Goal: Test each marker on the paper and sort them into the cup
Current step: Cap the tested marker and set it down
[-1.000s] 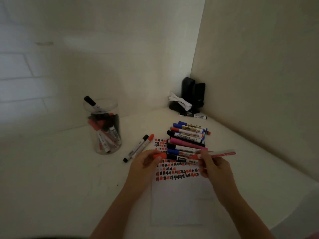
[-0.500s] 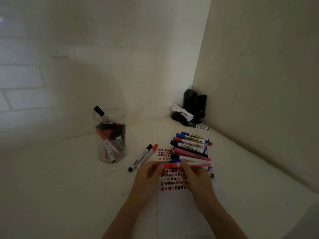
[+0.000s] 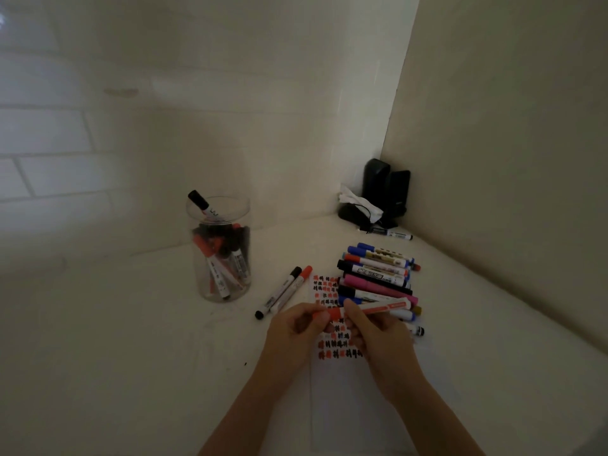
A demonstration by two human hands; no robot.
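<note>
Held marker: a white-barrelled marker with an orange-red cap [image 3: 368, 309] is held level above the paper, cap end to the person's left, far end over the marker pile.
Left hand: the left hand [image 3: 294, 329] pinches the orange-red cap end between thumb and curled fingers.
Right hand: the right hand [image 3: 378, 334] grips the white barrel just beside the cap, fingers curled round it. The two hands are almost touching. Whether the cap is fully seated cannot be told.
Paper: a white sheet of paper [image 3: 345, 406] lies flat on the white table [image 3: 131, 373], beneath both hands. Its upper part bears rows of small red and black test marks; its lower part is unmarked.
Marker pile: a stack of assorted capped markers [image 3: 378, 278] in blue, black, pink and orange-red lies across the far end of the paper, each roughly crosswise.
Loose pair: one black-capped and one orange-red-capped white marker [image 3: 283, 291] lie side by side on the table, between cup and paper, touching neither.
Cup: a clear cylindrical plastic cup [image 3: 219, 250] stands upright, well left of the hands, holding several red and black markers; one black-capped marker sticks out over its rim.
Corner: dark upright objects with something white [image 3: 378, 199] sit where the walls meet, details unclear. A single marker [image 3: 390, 232] lies before them.
</note>
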